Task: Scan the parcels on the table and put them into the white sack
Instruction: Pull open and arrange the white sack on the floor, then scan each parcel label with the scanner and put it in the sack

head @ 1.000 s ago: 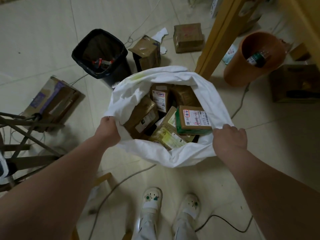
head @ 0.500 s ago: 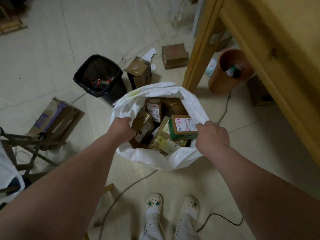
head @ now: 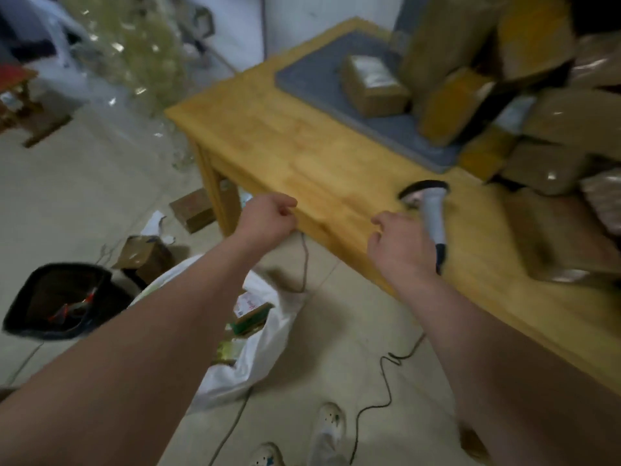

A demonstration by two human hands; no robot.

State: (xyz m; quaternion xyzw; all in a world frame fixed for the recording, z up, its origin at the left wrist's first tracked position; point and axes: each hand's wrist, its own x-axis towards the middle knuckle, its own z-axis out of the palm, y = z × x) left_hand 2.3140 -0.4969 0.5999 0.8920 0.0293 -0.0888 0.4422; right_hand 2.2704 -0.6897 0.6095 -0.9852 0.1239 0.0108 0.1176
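- The table (head: 302,153) is yellowish wood, smooth on top, with visible grain and a light sheen.
- The mat (head: 312,75) is grey and matt, with a fine-textured look.
- The parcels (head: 571,116) are brown cardboard; several carry glossy tape or film that catches the light.
- The scanner (head: 431,210) is smooth plastic, pale grey on the handle and dark at the head.
- The white sack (head: 268,344) is thin, crumpled and matt; whether it is cloth or woven plastic is unclear.
- The bin (head: 20,317) is black with a dull finish.
- The floor (head: 100,203) is pale tile, smooth and faintly shiny.
- The clear film (head: 141,45) is glossy and glinting.
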